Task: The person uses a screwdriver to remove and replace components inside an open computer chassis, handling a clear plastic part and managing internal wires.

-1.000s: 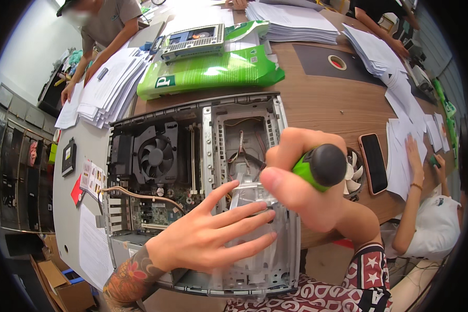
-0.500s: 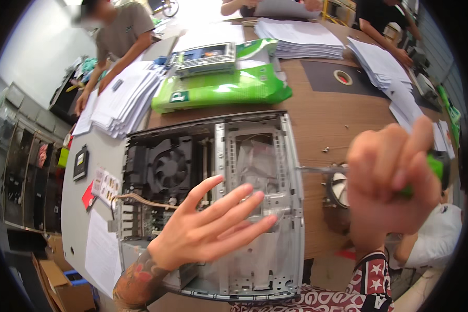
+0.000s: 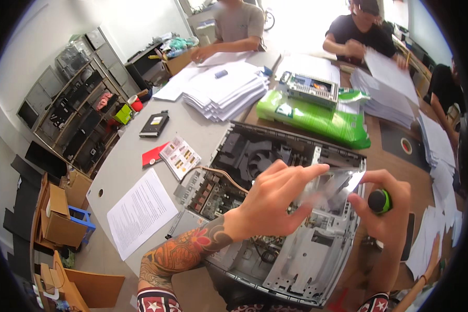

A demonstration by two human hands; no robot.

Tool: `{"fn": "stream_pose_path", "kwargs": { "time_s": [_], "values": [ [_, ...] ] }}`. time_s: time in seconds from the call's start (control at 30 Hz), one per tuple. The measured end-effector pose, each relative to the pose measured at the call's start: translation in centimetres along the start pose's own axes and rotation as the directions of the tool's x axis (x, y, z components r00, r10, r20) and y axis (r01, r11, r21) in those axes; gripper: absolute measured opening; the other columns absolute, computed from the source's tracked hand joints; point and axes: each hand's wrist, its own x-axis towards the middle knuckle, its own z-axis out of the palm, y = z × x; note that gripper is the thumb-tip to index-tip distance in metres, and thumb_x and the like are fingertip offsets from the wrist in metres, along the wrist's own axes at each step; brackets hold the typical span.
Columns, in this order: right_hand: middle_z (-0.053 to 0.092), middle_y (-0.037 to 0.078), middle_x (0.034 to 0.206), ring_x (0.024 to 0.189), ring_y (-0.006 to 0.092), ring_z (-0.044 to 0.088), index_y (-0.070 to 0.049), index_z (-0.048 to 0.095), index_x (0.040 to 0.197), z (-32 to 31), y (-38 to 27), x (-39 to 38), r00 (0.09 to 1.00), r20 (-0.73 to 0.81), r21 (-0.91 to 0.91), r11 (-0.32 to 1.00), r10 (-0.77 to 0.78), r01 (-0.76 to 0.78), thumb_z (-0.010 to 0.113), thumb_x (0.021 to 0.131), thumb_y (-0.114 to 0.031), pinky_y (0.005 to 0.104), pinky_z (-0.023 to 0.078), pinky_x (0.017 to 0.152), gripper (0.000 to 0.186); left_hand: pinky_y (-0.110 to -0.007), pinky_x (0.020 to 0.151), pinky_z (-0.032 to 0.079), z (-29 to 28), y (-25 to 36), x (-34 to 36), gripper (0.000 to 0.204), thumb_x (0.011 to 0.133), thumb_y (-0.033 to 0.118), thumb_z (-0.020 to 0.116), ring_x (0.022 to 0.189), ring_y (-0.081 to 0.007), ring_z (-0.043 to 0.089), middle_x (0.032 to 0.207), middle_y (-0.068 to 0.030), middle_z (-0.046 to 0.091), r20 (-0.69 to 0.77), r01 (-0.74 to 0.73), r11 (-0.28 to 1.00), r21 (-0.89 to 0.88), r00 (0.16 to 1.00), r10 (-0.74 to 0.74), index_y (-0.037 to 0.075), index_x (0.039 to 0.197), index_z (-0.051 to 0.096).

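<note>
A desktop computer case (image 3: 317, 257) lies flat with its side off, showing a black fan (image 3: 258, 163) and a circuit board. Over its drive bay, a crumpled, shiny clear plastic sheet (image 3: 340, 185) is stretched between my hands. My left hand (image 3: 275, 200) is closed on the sheet's left side, fingers partly blurred. My right hand (image 3: 385, 208) has thumb and forefinger at the sheet's right edge. Tucked in that same hand is a screwdriver with a green and black handle (image 3: 380, 200); its shaft is hidden.
Behind the case lies a green package (image 3: 312, 118) with a metal drive cage (image 3: 311, 89) on it. Paper stacks (image 3: 221, 91) spread along the table. At left are a black drive (image 3: 154, 124), a sticker sheet (image 3: 180, 158) and a printed page (image 3: 142, 214). Other people sit across the table.
The clear plastic, lying in the drive bay before, is now lifted between my hands. My right hand has come in to the case with the screwdriver. The view has swung left.
</note>
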Motion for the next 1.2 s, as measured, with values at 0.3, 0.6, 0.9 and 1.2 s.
{"fn": "stream_pose_path", "kwargs": {
  "time_s": [0.3, 0.6, 0.9, 1.2],
  "values": [
    [0.046, 0.000, 0.053, 0.047, 0.0095, 0.043, -0.005, 0.068, 0.095, 2.0, 0.9, 0.0, 0.999, 0.034, 0.209, 0.978, 0.021, -0.028, 0.076, 0.077, -0.010, 0.0246, 0.033, 0.047, 0.021, -0.020, 0.052, 0.032, -1.8, 0.1, 0.5, 0.048, 0.087, 0.006, 0.062, 0.057, -0.0038, 0.040, 0.068, 0.0037, 0.044, 0.444, 0.610, 0.287, -0.738, 0.761, -0.474, 0.007, 0.130, 0.040],
    [0.067, 0.009, 0.071, 0.058, 0.0188, 0.065, -0.005, 0.068, 0.090, 2.5, 0.3, -0.1, 0.991, 0.135, 0.288, 0.957, 0.004, -0.043, 0.079, 0.076, -0.013, 0.0275, 0.050, 0.056, 0.020, -0.031, 0.060, 0.035, -1.4, -1.3, -0.1, 0.035, 0.101, 0.036, 0.036, 0.060, -0.0169, 0.041, 0.072, -0.0054, 0.041, 0.461, 0.491, -0.121, -0.863, 0.666, -0.587, 0.010, 0.122, 0.048],
    [0.065, 0.009, 0.070, 0.057, 0.0188, 0.064, -0.006, 0.066, 0.092, 4.3, 1.0, 0.0, 0.993, 0.118, 0.322, 0.946, 0.004, -0.042, 0.079, 0.076, -0.014, 0.0272, 0.048, 0.054, 0.022, -0.026, 0.054, 0.033, -1.7, -1.5, -0.1, 0.039, 0.102, 0.042, 0.032, 0.058, -0.0125, 0.040, 0.070, -0.0039, 0.045, 0.632, 0.698, -0.107, -0.708, 0.559, -0.536, 0.008, 0.115, 0.047],
    [0.066, 0.004, 0.073, 0.064, 0.0059, 0.059, -0.003, 0.067, 0.091, 2.7, 1.4, 0.0, 0.984, 0.058, 0.412, 0.894, 0.169, -0.178, 0.074, 0.082, -0.010, 0.0218, 0.046, 0.058, 0.014, -0.022, 0.050, 0.032, -1.0, 0.1, 0.8, 0.048, 0.101, 0.047, 0.036, 0.060, -0.0097, 0.047, 0.070, -0.0048, 0.053, 0.662, 0.806, 0.086, -0.586, 0.537, -0.522, 0.003, 0.117, 0.046]
  ]
}}
